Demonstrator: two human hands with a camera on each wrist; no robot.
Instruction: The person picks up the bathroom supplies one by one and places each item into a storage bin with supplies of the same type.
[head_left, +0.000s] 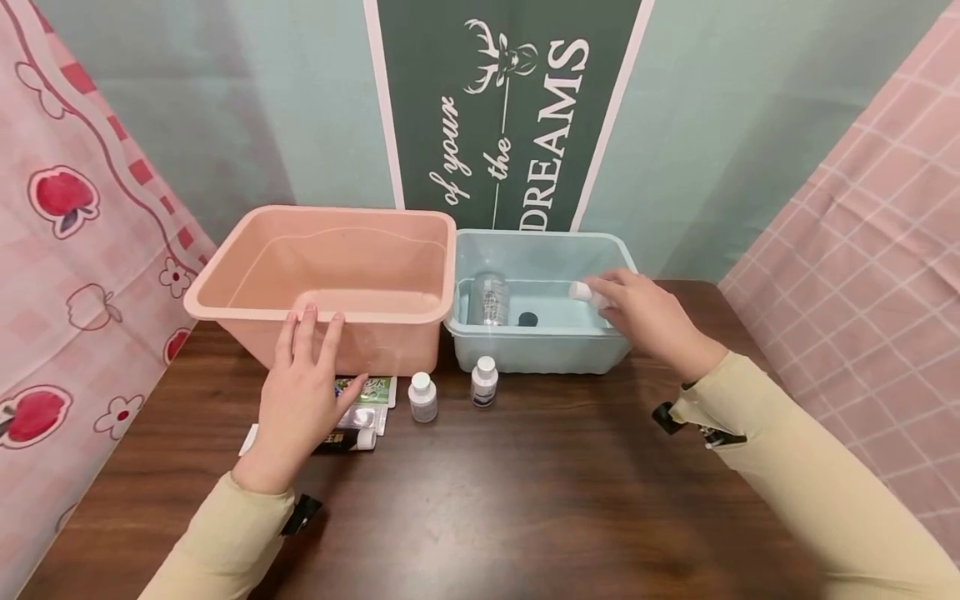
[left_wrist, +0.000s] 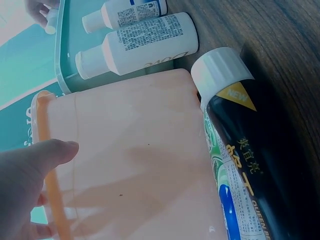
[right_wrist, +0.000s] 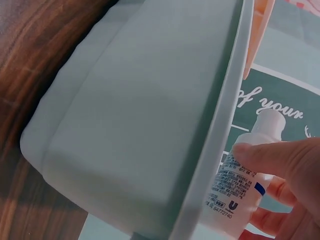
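My right hand [head_left: 641,310] grips a small white bottle [right_wrist: 235,185] by its sides, over the right end of the blue bin [head_left: 543,332]. The bottle's cap points left in the head view, and printed text shows on it in the right wrist view. My left hand [head_left: 300,400] rests its fingertips on the front rim of the pink bin [head_left: 322,315], thumb spread apart. Beneath that hand lie a black toothpaste tube [left_wrist: 255,150] with a white cap and a green packet [head_left: 378,392], both partly covered. Inside the blue bin are a clear bottle [head_left: 489,300] and a small dark round thing [head_left: 528,319].
Two white bottles stand on the dark wooden table [head_left: 510,517] before the bins, one [head_left: 423,398] by the pink bin and another [head_left: 484,382] by the blue bin. A green cloth [head_left: 322,100] hangs behind; patterned pink cloths hang at both sides.
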